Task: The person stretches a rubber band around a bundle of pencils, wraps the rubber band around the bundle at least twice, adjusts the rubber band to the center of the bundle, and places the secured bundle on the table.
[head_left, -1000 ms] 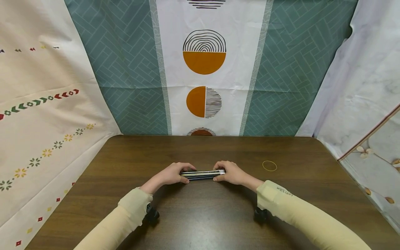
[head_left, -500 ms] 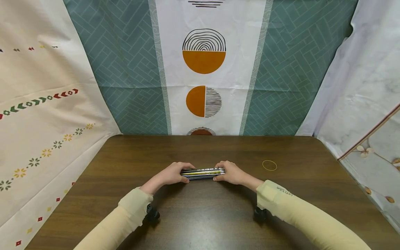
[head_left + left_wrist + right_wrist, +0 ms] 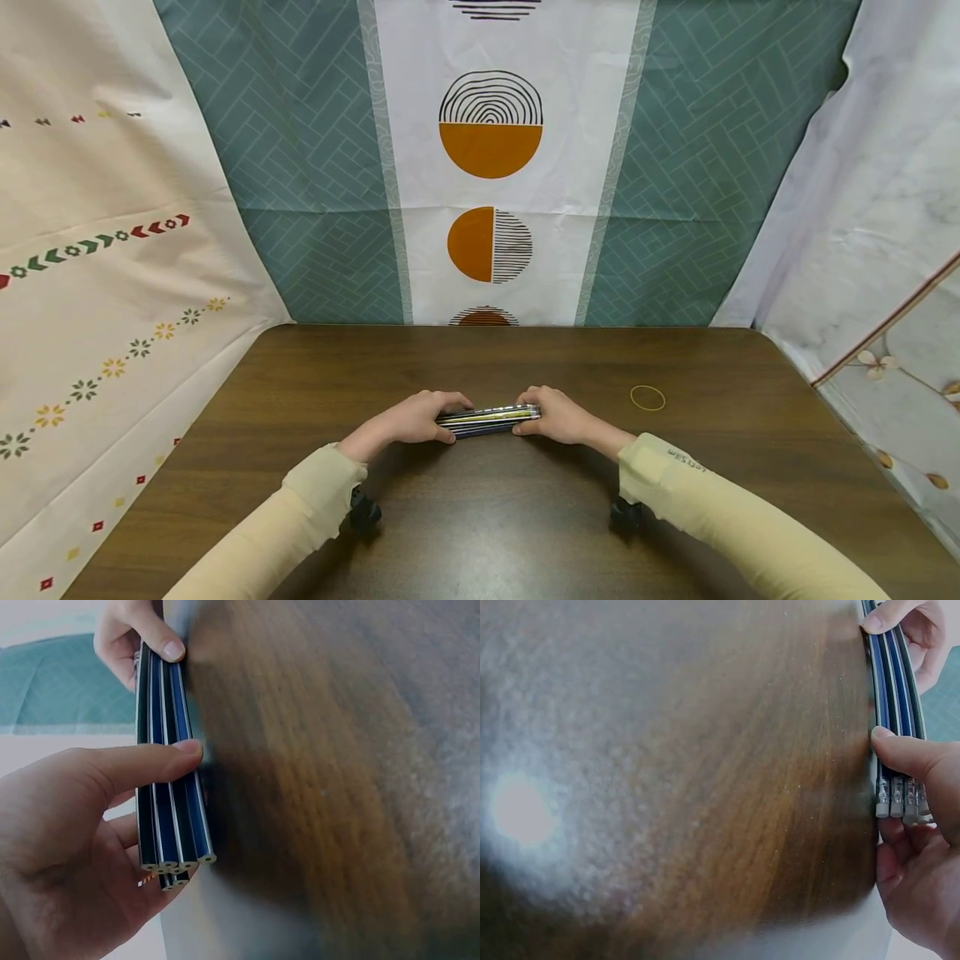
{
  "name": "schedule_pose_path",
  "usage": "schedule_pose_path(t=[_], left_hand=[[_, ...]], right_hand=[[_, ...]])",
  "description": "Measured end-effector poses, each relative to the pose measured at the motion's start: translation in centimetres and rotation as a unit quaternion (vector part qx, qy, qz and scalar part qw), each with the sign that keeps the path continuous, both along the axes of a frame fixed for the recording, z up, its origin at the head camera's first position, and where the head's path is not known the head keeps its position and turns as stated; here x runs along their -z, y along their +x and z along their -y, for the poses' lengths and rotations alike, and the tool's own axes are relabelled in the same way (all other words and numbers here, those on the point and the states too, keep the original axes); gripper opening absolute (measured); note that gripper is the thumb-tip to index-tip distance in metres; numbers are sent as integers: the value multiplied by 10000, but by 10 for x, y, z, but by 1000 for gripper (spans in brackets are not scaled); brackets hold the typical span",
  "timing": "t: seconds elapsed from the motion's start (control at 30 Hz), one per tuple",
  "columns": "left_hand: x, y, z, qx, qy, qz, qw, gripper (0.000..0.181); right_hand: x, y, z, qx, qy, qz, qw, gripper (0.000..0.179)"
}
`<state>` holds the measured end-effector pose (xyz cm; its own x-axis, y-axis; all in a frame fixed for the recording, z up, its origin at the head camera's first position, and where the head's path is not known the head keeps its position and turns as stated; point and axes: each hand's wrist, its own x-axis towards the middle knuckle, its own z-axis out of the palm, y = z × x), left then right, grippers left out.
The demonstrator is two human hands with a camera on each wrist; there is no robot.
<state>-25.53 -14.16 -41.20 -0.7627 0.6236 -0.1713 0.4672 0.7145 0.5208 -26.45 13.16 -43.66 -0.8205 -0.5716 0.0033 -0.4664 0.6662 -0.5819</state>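
Note:
Both hands hold a bundle of pencils (image 3: 489, 422) with dark blue and black striped sides, lying crosswise over the middle of the table. My left hand (image 3: 418, 417) grips the left end, thumb across the near side. In the left wrist view the flat, unsharpened pencil ends (image 3: 177, 867) poke out past that thumb, several of them in stacked rows. My right hand (image 3: 558, 417) grips the other end, where white erasers (image 3: 897, 811) in silver ferrules show in the right wrist view. Fingers of both hands reach behind the bundle and are partly hidden.
A thin yellow rubber band (image 3: 647, 398) lies on the brown wooden table (image 3: 480, 517), right of the right hand. Patterned cloths hang at the back (image 3: 322, 167) and both sides. A dark wrist device (image 3: 365, 510) sits under each forearm.
The pencil bundle has rolled a little, so yellow and silver sides now show on top. Its left end has dipped slightly. Both hands keep their hold and have barely shifted.

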Motion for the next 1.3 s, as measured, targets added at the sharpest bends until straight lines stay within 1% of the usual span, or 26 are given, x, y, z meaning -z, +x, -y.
schedule_pose_path(t=[0.07,0.27,0.33,0.43,0.5,0.6,0.73,0.87,1.03,1.2,1.3], left_hand=[[-2,0,0,73,-15,45,10000,51],[-7,-2,0,427,50,393,9983,48],[-7,-2,-1,553,55,437,9975,45],[-7,-1,-2,645,63,505,9966,42],[-7,0,-3,628,57,602,9962,40],[-7,1,-5,556,61,793,9953,36],[-6,1,-5,528,144,1032,9932,28],[-4,1,-5,543,263,1231,9906,19],[-4,1,-7,572,356,1281,9895,14],[-1,2,-9,538,393,1235,9901,16],[1,2,-10,509,369,1149,9914,18]], right_hand=[[-2,0,-1,-65,-28,-37,10000,20],[-6,0,-3,-131,-222,3,9997,20],[-7,0,-3,-149,-268,25,9995,19],[-7,-1,-4,-200,-330,81,9992,17],[-8,-1,-5,-268,-377,152,9988,18],[-9,-1,-6,-386,-459,517,9969,16],[-9,-3,-7,-577,-606,976,9917,13],[-7,-5,-8,-686,-764,1135,9882,19],[-5,-5,-8,-575,-935,1323,9851,27],[-6,-1,-9,-472,-1308,1539,9782,26],[-6,1,-9,-448,-1461,1555,9760,23]])
